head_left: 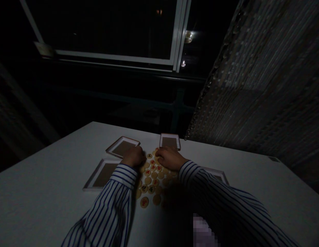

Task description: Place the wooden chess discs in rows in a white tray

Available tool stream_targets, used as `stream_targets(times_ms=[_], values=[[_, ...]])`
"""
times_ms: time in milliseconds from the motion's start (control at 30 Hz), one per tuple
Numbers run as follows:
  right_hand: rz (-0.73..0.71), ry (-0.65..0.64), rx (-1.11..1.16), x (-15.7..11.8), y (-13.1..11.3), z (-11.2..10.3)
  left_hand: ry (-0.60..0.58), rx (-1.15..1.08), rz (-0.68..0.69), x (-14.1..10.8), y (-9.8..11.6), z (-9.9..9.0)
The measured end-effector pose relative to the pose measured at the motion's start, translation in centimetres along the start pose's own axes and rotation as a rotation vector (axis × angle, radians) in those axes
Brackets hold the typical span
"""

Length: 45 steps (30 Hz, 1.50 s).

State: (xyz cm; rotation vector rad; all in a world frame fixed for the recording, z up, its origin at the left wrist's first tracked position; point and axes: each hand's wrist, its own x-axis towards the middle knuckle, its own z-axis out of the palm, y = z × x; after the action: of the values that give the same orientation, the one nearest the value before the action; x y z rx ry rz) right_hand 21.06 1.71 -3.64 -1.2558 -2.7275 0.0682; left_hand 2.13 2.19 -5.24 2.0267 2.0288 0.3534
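Round wooden pieces (154,175), some with red or black characters and some plain, lie loosely spread in the middle of the white table. My left hand (134,156) rests at the left edge of the spread, its fingers curled and their tips hidden. My right hand (170,158) is at the far right part of the pieces, fingers bent down onto them; whether it grips one is too dark to tell. One piece with a black character (149,155) lies between the two hands.
Shallow open trays stand around the pieces: one at the back left (122,146), one at the back (170,141), one at the left (104,174), and one at the right (218,174), partly behind my right sleeve. A bead curtain (254,85) hangs beyond the table (46,192).
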Motion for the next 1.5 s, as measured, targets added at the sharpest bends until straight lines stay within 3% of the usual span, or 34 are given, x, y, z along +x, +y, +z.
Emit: stream_targets(times_ms=[367, 433, 533, 667, 767, 900, 1133, 1267, 1367, 1500], values=[[0.001, -0.041, 0.006, 0.9, -0.4, 0.5, 0.078, 0.01, 0.021, -0.2, 0.4, -1.2], [0.033, 0.003, 0.166, 1.1, -0.1, 0.5, 0.085, -0.022, 0.058, -0.4, 0.9, -1.6], [0.141, 0.072, 0.647, 1.4, 0.6, 0.4, 0.081, -0.09, 0.146, -0.7, 1.7, -2.0], [0.265, 0.178, 1.177, 1.3, 1.3, -0.4, 0.077, -0.312, 0.367, -1.1, 2.8, -2.0], [0.303, 0.221, 1.342, 0.8, 1.5, -0.9, 0.111, -0.39, 0.458, -1.4, 3.6, -1.6], [0.327, 0.198, 1.407, 0.0, 1.6, -1.0, 0.239, -0.359, 0.494, -1.7, 4.5, -1.5], [0.328, 0.256, 1.328, -0.6, 1.8, -1.4, 0.249, -0.205, 0.553, -2.4, 5.6, -1.9], [0.346, 0.259, 1.036, -0.9, 3.3, -1.4, 0.227, -0.162, 0.567, -2.3, 5.6, -1.5], [0.417, 0.254, 0.659, -1.5, 5.4, -1.0, 0.224, -0.133, 0.521, -2.1, 5.2, -1.1], [0.498, 0.255, 0.515, -2.9, 7.7, -0.2, 0.149, -0.083, 0.432, -1.9, 4.9, -0.5]])
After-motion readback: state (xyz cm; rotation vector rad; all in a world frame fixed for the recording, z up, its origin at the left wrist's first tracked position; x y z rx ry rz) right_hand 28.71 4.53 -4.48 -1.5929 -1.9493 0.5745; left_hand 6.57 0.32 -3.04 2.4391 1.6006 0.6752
